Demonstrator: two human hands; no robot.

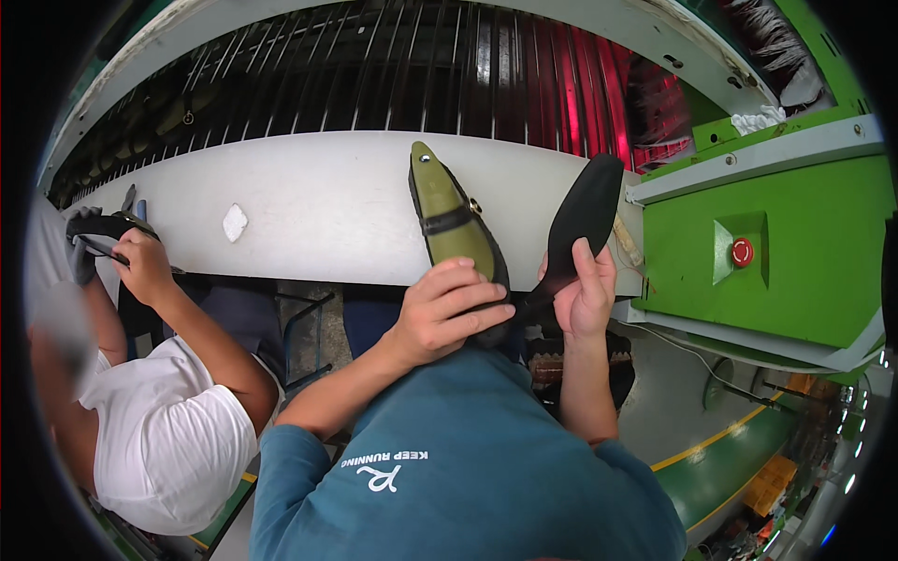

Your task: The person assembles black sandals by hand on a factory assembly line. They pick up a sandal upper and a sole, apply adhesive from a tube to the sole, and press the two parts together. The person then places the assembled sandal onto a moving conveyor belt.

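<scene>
My left hand (pixel 447 309) is closed over the heel end of an olive-green shoe last (pixel 438 187), its fingers wrapped across it. The last carries a black strap with a small round buckle and has a dark edging along its side; its toe points away from me over the white bench. On the right, my right hand (pixel 585 285) grips a black shoe sole (pixel 587 210) between thumb and fingers, the broad end up. The sole's narrow end meets the last's heel beside my left fingers; whether they touch, I cannot tell.
A white bench (pixel 309 201) runs along a roller conveyor (pixel 393 65) with red glow at its right. A crumpled white scrap (pixel 235 222) lies on it. At left a co-worker (pixel 178 411) handles a dark shoe. A green machine (pixel 786 252) with a red button (pixel 742 251) stands right.
</scene>
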